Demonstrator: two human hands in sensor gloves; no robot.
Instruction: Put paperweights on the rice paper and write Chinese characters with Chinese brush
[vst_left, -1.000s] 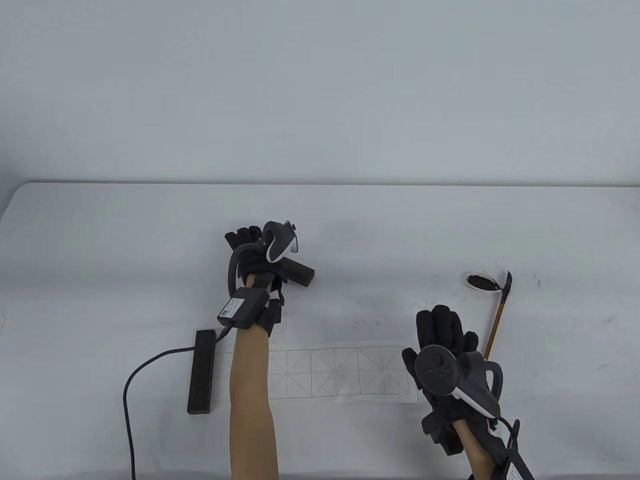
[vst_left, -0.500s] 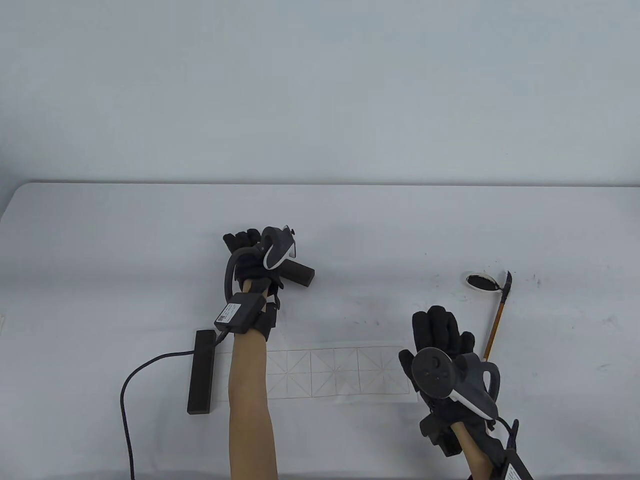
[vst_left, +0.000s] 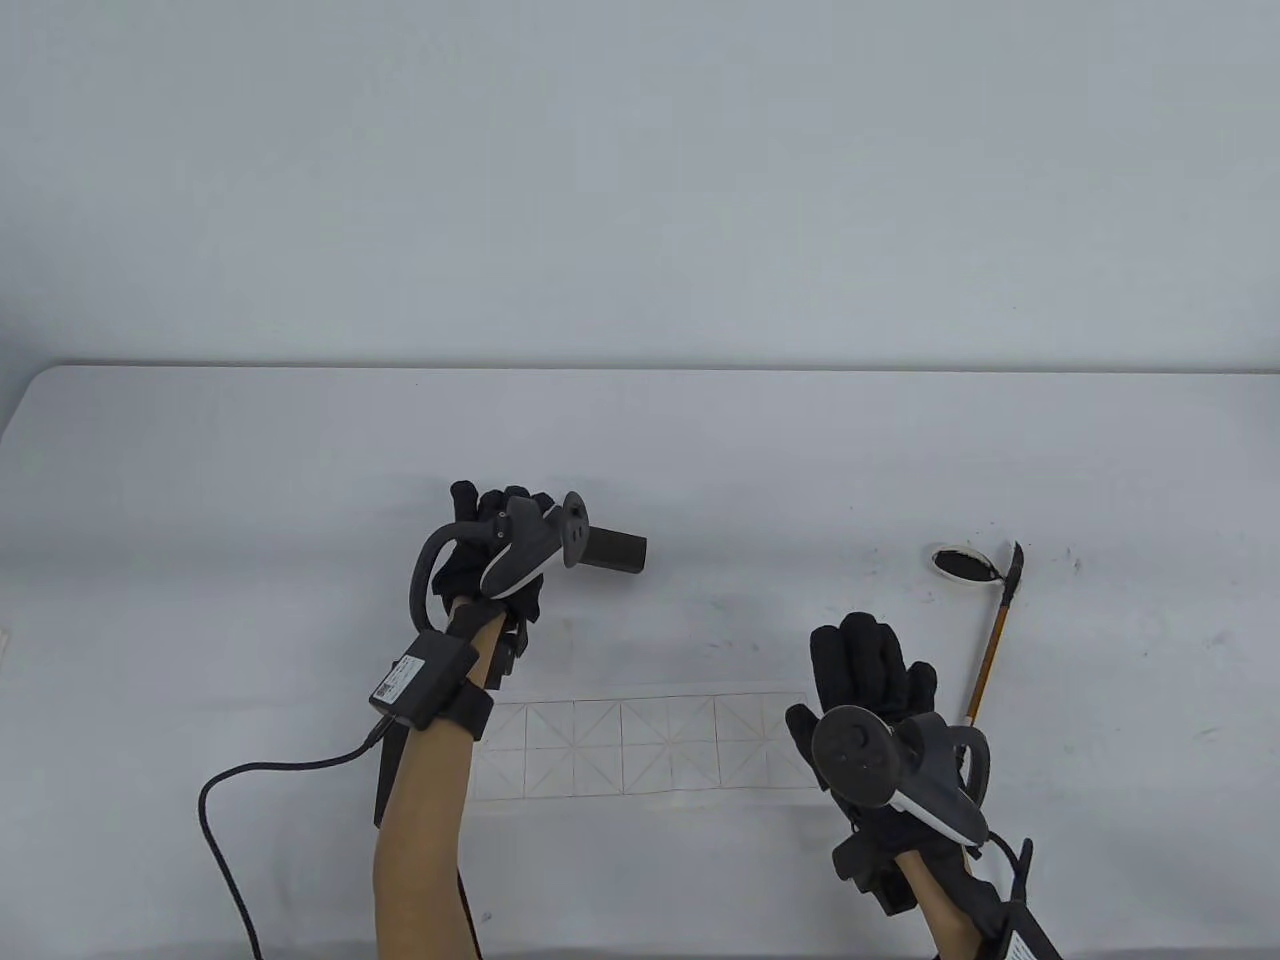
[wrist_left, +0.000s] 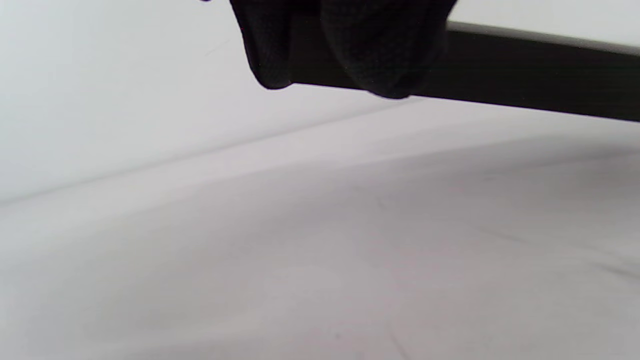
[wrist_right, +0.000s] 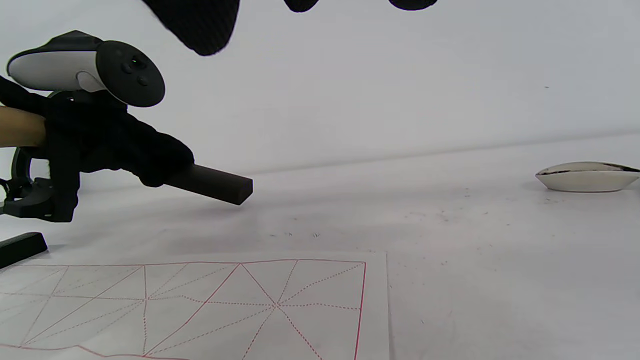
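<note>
Paperweight (vst_left: 612, 549), 2nd one, is seen lifted off the surface (vst_left: 760, 460) in the table view, gripped at one end by the left hand (vst_left: 497, 545). A sec ago it lay flat under that hand; now it is raised and swung to point right, so a carry toward the rice paper (vst_left: 650, 745) is likely underway. The 1st paperweight (vst_left: 388, 765) is mostly hidden by the forearm at the paper's left end. The right hand (vst_left: 870, 680) hovers by the paper's right end, fingers relaxed, nothing held. Brush (vst_left: 995, 640) and ink dish (vst_left: 965, 563) are untouched.

Left wrist view: gloved fingers (wrist_left: 385, 55) are wrapped round the dark bar (wrist_left: 525, 70), clear of the surface.

Right wrist view: bar (wrist_right: 212, 183) is held tilted, free end dipping, above and beyond the paper (wrist_right: 200, 305). Right fingertips (wrist_right: 200, 25) hang loose.
</note>
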